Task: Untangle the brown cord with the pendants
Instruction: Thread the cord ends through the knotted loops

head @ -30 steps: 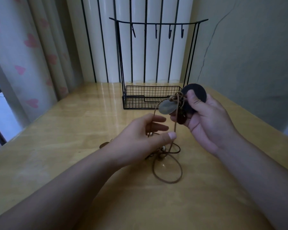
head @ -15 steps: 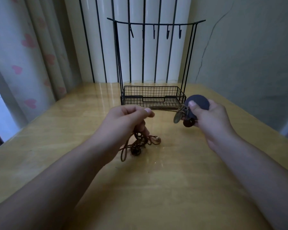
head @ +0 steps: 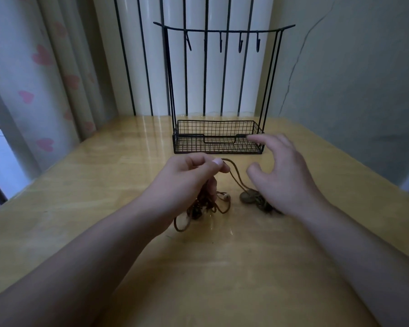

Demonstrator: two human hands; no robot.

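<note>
My left hand (head: 189, 178) pinches the brown cord (head: 235, 178) between thumb and forefinger, a little above the wooden table (head: 104, 197). From the pinch, two strands run down right to the pendants (head: 248, 197) lying on the table. A tangled bunch of cord with a pale bead (head: 226, 197) hangs and pools beneath my left hand. My right hand (head: 283, 175) hovers over the pendants with fingers spread and holds nothing; it hides part of them.
A black wire rack (head: 217, 140) with a mesh basket base and a top bar of hooks stands just behind my hands. Curtains hang at the left, window bars behind, a wall at the right.
My right hand has let go of the pendants, which now lie on the table, and its fingers have opened. My left hand still pinches the cord in about the same place.
</note>
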